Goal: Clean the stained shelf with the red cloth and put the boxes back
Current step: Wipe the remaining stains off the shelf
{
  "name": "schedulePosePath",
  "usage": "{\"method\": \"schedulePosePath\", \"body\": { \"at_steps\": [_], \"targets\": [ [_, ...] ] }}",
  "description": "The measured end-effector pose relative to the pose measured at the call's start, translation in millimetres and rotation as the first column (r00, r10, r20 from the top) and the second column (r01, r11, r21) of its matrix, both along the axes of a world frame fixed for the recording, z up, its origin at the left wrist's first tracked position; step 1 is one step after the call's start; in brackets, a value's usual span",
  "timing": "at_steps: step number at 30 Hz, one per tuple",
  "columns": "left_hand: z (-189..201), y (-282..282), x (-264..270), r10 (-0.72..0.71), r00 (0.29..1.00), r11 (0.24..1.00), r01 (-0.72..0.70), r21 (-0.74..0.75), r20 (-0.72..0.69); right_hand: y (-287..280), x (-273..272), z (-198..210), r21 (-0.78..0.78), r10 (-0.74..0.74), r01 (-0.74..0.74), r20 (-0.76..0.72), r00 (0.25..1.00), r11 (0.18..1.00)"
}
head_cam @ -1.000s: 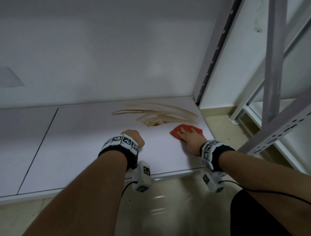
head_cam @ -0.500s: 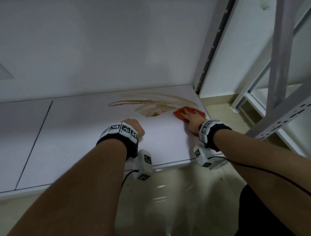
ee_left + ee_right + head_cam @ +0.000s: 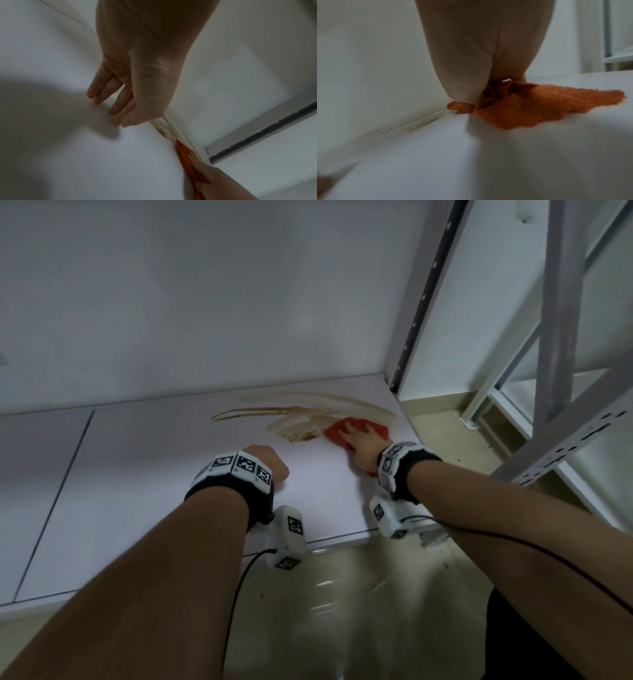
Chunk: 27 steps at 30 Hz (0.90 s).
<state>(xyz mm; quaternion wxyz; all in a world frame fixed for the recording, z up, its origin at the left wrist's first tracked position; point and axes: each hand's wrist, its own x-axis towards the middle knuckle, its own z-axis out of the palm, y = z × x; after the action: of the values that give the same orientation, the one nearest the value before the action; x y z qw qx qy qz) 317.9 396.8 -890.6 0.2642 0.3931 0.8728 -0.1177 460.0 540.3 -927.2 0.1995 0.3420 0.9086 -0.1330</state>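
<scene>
- In the head view, the flat white shelf board (image 3: 144, 474) carries a smeared brown stain (image 3: 301, 419) near its back right corner, just beside the grey perforated metal upright (image 3: 421, 302).
- The crumpled red cloth (image 3: 376, 428) lies on the shelf at the right end of the stain, overlapping it; the right hand (image 3: 363, 445) lies flat on top with fingers spread, pressing the cloth down.
- The right wrist view shows what the head view hides: the cloth's fleecy underside bunched beneath the heel of the hand, one flap spreading out to the right over the shelf. There the cloth looks orange in the dim light, and the fingers are out of sight.
- The left hand (image 3: 270, 465) sits on the shelf left of the cloth and apart from it; from the head only its back and the marker-covered wristband (image 3: 236, 469) show.
- The left wrist view supplies the rest: the left fingers (image 3: 102, 88) are loosely straight and close together, tips touching the bare shelf, holding nothing.
- That same view catches the cloth edge-on under the right hand, with brown streaks running to the back wall.
- No boxes are visible in any view.
</scene>
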Motion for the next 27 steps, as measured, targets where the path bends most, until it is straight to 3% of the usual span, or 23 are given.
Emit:
{"method": "schedulePosePath", "body": {
  "at_steps": [6,10,15,23,27],
  "targets": [
    [-2,0,-1,0.02,1.0,0.999,-0.021,0.036,0.024,16,39,16,0.067,-0.197,0.194,0.054,0.979,0.979],
    [1,2,2,0.022,0.999,0.999,-0.023,0.038,0.026,-9,38,6,0.028,-0.087,0.087,0.002,0.996,0.996],
    [2,-2,2,0.03,0.999,0.999,-0.031,0.01,0.031,-23,-3,-7,-0.034,0.035,-0.035,-0.003,0.999,0.999],
    [-4,-7,-5,0.06,0.997,0.998,-0.06,0.009,0.043,14,20,12,-0.056,-0.191,0.191,0.007,0.982,0.98],
    [0,-7,-2,0.055,0.998,0.998,-0.056,0.033,0.03,-11,27,10,0.013,-0.145,0.144,0.018,0.989,0.989]
  ]
}}
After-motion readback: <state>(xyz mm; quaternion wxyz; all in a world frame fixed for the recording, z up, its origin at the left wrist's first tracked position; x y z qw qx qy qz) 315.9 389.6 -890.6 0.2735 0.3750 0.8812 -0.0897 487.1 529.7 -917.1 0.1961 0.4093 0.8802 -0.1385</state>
